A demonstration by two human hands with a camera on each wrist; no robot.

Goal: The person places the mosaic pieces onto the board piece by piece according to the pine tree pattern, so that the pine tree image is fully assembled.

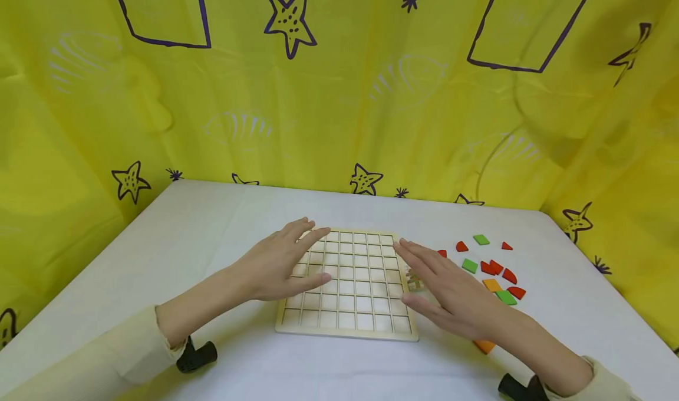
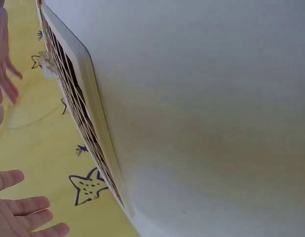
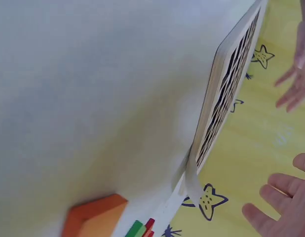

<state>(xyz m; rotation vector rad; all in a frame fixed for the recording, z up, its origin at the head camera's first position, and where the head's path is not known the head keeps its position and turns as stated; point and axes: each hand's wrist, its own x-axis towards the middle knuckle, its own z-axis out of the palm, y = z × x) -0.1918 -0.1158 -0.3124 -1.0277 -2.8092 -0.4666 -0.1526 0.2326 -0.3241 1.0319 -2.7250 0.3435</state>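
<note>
A pale wooden grid board [image 1: 347,332] with square cells lies flat on the white table. Over its left side hovers my left hand [image 1: 281,259], fingers spread and holding nothing. My right hand [image 1: 451,292] is held over the right edge, its fingers extended and likewise holding nothing. Beside that edge, partly hidden by the right hand, is a small clear piece with a pattern [image 1: 414,279]. In the left wrist view the left hand's fingers [image 2: 31,203] are apart from the board; the right wrist view shows the right fingers [image 3: 276,200] apart too.
Right of the board lie scattered red pieces [image 1: 510,276], green pieces [image 1: 481,239] and orange pieces [image 1: 491,285]. Another orange piece [image 1: 484,346] is partly under the right forearm. A yellow patterned curtain [image 1: 329,124] surrounds the white table [image 1: 228,365] at the back and sides.
</note>
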